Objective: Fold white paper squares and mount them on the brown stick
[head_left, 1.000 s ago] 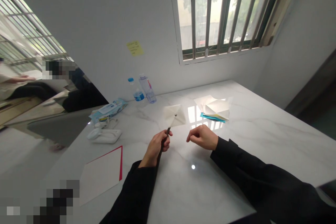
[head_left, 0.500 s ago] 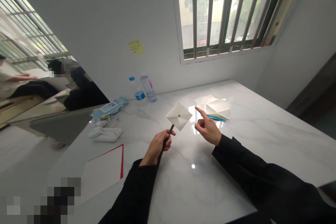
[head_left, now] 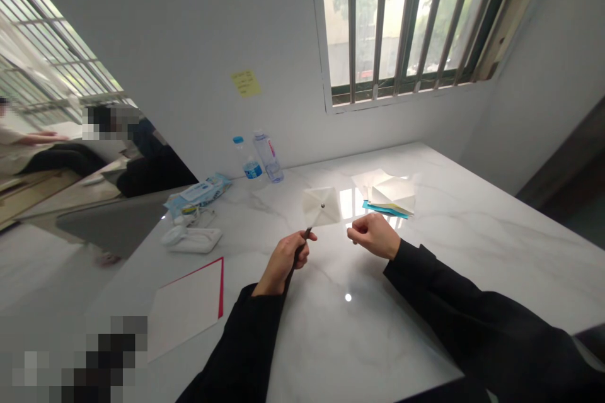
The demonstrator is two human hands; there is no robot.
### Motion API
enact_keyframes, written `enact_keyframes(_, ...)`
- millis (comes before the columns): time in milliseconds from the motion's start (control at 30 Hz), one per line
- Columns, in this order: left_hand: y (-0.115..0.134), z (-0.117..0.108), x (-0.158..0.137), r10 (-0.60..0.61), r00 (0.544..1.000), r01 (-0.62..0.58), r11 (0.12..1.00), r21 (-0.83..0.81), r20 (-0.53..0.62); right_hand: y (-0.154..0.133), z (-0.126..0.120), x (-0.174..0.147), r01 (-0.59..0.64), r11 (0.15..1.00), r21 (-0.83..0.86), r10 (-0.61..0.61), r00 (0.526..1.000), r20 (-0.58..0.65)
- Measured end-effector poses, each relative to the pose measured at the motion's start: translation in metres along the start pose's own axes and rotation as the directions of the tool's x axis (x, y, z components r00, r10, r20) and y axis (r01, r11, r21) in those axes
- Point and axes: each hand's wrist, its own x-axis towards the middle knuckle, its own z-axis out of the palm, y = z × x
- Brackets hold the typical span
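Note:
A white paper pinwheel (head_left: 314,211) with a small dark pin at its centre stands on a dark stick. My left hand (head_left: 285,258) is wrapped round that stick, just below the paper blades. To the right of the pinwheel, apart from it, my right hand (head_left: 375,236) hovers over the table with its fingers curled in, and nothing shows in it. Behind the right hand lie creased white paper sheets (head_left: 390,192) with blue paper (head_left: 385,209) under their near edge.
On the marble-look table (head_left: 397,334) lies a white sheet with a red edge (head_left: 189,308). At the left are a white case (head_left: 193,240) and a wipes pack (head_left: 201,192). Two plastic bottles (head_left: 268,157) stand by the wall. Two people sit at far left.
My right index finger was stretched out toward the pinwheel and is now curled in. The pinwheel's blades have turned on the stick. My left hand has stayed in place.

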Motion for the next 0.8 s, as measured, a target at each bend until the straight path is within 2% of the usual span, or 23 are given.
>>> enact_keyframes(200, 0.0000, -0.0008, 0.0001, 0.008, 1.000, -0.008, 1.000, -0.004, 0.000, -0.0016, -0.0009, -0.0002, 0.021, 0.999, -0.038, -0.024, 0.996, -0.090)
enact_keyframes(400, -0.0017, -0.0002, 0.0003, 0.010, 1.000, -0.010, 1.000, 0.016, -0.005, -0.0053, -0.0048, -0.0004, 0.013, 0.995, 0.102, 0.005, 0.986, -0.169)
enact_keyframes(467, -0.0016, 0.0004, 0.0000, 0.009, 1.000, -0.009, 1.000, 0.025, -0.005, -0.0057, -0.0050, -0.0002, -0.004, 0.994, 0.111, 0.018, 0.992, -0.126)
enact_keyframes(567, -0.0012, 0.0007, 0.0004, 0.004, 1.000, -0.004, 0.999, 0.037, -0.002, -0.0040, -0.0041, 0.0005, -0.054, 0.996, 0.068, 0.051, 0.997, 0.050)
enact_keyframes(633, -0.0012, 0.0003, 0.0011, 0.001, 1.000, -0.001, 0.999, 0.037, 0.001, -0.0018, -0.0035, 0.0014, -0.063, 0.997, 0.038, 0.059, 0.994, 0.092)
enact_keyframes(800, -0.0020, -0.0008, 0.0013, 0.006, 1.000, -0.007, 0.999, 0.032, 0.009, 0.0028, -0.0036, 0.0030, -0.058, 0.998, 0.025, 0.060, 0.995, -0.077)
